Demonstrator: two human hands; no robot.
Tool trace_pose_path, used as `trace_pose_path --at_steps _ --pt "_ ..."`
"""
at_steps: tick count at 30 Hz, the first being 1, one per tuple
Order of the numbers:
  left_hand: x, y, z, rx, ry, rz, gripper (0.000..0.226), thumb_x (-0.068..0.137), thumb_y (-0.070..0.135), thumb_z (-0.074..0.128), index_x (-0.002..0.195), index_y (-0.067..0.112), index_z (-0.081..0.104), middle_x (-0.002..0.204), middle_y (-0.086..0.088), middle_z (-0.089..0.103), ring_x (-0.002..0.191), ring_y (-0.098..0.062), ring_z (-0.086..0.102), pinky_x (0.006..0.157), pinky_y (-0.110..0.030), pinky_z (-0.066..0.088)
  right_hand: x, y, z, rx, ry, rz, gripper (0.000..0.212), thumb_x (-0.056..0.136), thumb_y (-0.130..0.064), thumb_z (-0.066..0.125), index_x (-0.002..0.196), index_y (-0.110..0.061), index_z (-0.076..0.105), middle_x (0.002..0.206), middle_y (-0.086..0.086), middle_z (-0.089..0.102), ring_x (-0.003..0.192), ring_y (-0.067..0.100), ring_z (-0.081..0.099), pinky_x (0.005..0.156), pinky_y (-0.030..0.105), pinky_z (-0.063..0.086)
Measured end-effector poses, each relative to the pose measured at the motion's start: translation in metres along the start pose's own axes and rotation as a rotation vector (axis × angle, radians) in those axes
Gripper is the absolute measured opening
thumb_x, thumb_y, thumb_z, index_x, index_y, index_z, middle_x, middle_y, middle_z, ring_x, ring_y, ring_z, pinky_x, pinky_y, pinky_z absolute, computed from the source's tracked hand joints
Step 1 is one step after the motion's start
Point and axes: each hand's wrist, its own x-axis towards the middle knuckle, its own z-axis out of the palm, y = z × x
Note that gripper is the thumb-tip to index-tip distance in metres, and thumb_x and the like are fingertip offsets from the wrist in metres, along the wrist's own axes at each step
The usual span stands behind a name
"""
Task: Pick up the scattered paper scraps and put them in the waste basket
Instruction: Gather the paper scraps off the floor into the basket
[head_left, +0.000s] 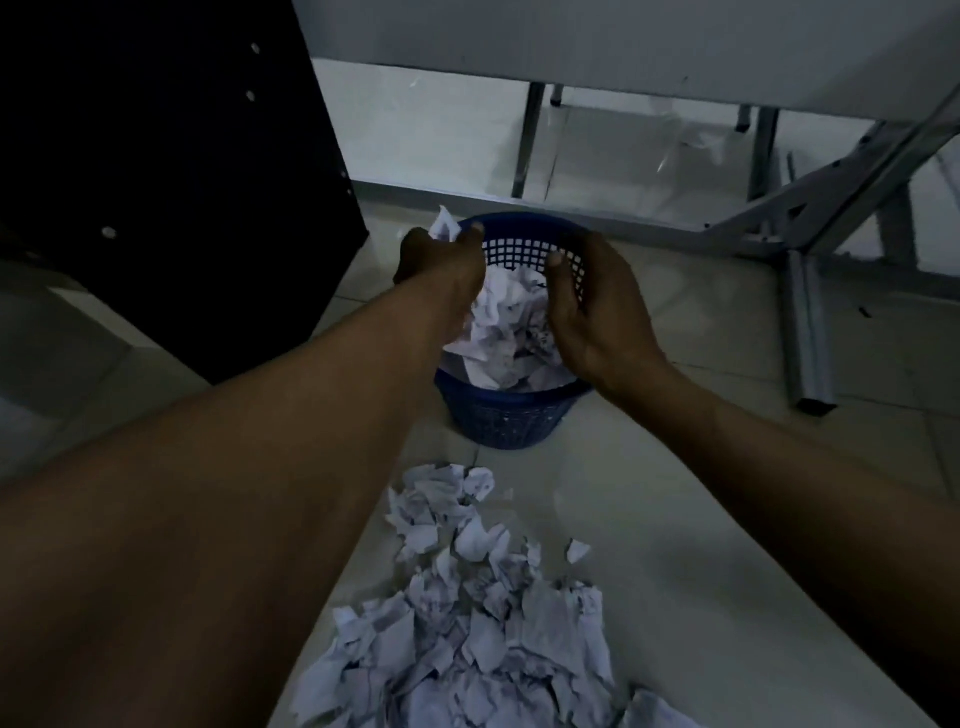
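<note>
Over the blue waste basket (511, 410) both hands meet, arms stretched out from the bottom corners of the view. The left hand (441, 260) hangs above the basket's far-left rim with its fingers curled around a crumpled white scrap (444, 226), which sticks up past the knuckles. The right hand (597, 306) is at the basket's right side, palm turned inward and fingers loosely spread, its thumb up near the lattice wall; it lies against the heap of paper in the basket (501, 325), though whether it actually grips any piece cannot be told in the dim light. That heap of crumpled white sheets fills the basket up to about the rim.

Nearer the camera, on the pale tiled floor (701, 519), lies a broad spread of torn paper scraps (478, 613), beginning just short of the basket's base and widening toward the lower edge of the view. One small piece (576, 550) lies a little apart on the right of the spread.

To the left stands a dark cabinet panel (171, 171) with a few pale studs. Behind the basket run the grey metal legs of a table (810, 208), with one folded leg (808, 332) slanting down to the floor at the right.
</note>
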Motion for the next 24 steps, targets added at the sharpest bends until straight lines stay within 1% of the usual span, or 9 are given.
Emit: trace_pose_path --at_steps 2,4,6,11,14,16,20,22,24 --pt "-0.001 0.001 -0.001 0.008 -0.057 -0.002 0.052 0.091 0.051 0.049 0.123 0.011 0.057 0.110 -0.005 0.065 0.086 -0.021 0.061 0.076 -0.026 0.051 -0.002 0.006 0.000 -0.017 -0.007 -0.036 0.051 0.095 -0.043 0.032 0.126 -0.008 0.053 0.123 0.011 0.060 0.114 0.026 0.054 0.095 0.045 0.045" --pt "-0.003 0.001 -0.004 -0.053 -0.130 -0.075 0.058 0.085 0.062 0.044 0.110 0.014 0.065 0.107 -0.008 0.070 0.089 -0.028 0.066 0.087 -0.039 0.054 -0.003 0.010 0.000 -0.056 -0.043 -0.069 0.057 0.093 -0.051 0.033 0.131 -0.013 0.050 0.128 0.010 0.056 0.119 0.025 0.051 0.097 0.045 0.044" --pt "0.001 -0.002 -0.006 -0.127 -0.157 -0.103 0.059 0.082 0.064 0.042 0.100 0.015 0.069 0.100 -0.013 0.072 0.088 -0.032 0.068 0.089 -0.046 0.054 -0.004 0.009 0.002 -0.154 -0.118 -0.091 0.066 0.089 -0.062 0.032 0.138 -0.019 0.043 0.140 0.013 0.047 0.129 0.028 0.043 0.103 0.047 0.040" --pt "0.001 -0.017 -0.020 -0.068 -0.057 -0.051 0.058 0.071 0.066 0.035 0.085 0.020 0.068 0.096 -0.011 0.073 0.086 -0.032 0.069 0.089 -0.048 0.053 0.003 0.003 0.014 -0.499 -0.569 -0.150 0.080 0.079 -0.080 0.026 0.148 -0.043 0.010 0.159 0.017 -0.002 0.145 0.041 0.007 0.112 0.062 0.022" --pt "-0.007 -0.023 -0.031 0.001 0.042 0.064 0.041 0.088 0.052 0.034 0.071 0.023 0.059 0.096 -0.009 0.071 0.088 -0.030 0.067 0.086 -0.042 0.055 0.012 0.012 0.025 -0.707 -0.866 -0.120 0.071 0.085 -0.073 0.030 0.146 -0.050 0.002 0.159 0.013 -0.006 0.145 0.041 0.000 0.109 0.066 0.019" --pt "-0.009 -0.030 -0.037 0.053 0.095 0.159 0.034 0.093 0.043 0.038 0.072 0.024 0.057 0.089 -0.005 0.068 0.084 -0.025 0.065 0.076 -0.034 0.053 0.016 0.017 0.031 -0.772 -0.950 -0.074 0.070 0.085 -0.072 0.032 0.145 -0.052 0.002 0.159 0.011 -0.004 0.145 0.040 0.002 0.109 0.066 0.020" --pt "-0.016 -0.048 -0.049 0.145 0.149 0.278 0.031 0.096 0.034 0.042 0.073 0.019 0.056 0.072 0.005 0.057 0.064 -0.007 0.053 0.055 -0.020 0.036 0.021 0.020 0.036 -0.821 -0.986 0.046 0.069 0.090 -0.065 0.036 0.148 -0.046 0.004 0.160 0.011 -0.005 0.145 0.039 0.003 0.113 0.059 0.014" --pt "-0.023 -0.056 -0.051 0.181 0.162 0.293 0.029 0.096 0.031 0.043 0.076 0.017 0.057 0.070 0.008 0.055 0.060 0.000 0.048 0.050 -0.018 0.035 0.021 0.020 0.035 -0.750 -0.997 0.089 0.065 0.095 -0.053 0.040 0.151 -0.030 0.016 0.159 0.013 0.002 0.145 0.039 0.005 0.116 0.057 0.012" --pt "-0.029 -0.065 -0.051 0.203 0.166 0.300 0.028 0.096 0.031 0.044 0.086 0.012 0.061 0.078 0.004 0.059 0.062 -0.001 0.050 0.050 -0.015 0.037 0.019 0.019 0.033 -0.690 -0.995 0.159 0.060 0.097 -0.041 0.044 0.149 -0.018 0.025 0.159 0.014 0.007 0.145 0.038 0.007 0.117 0.054 0.011"
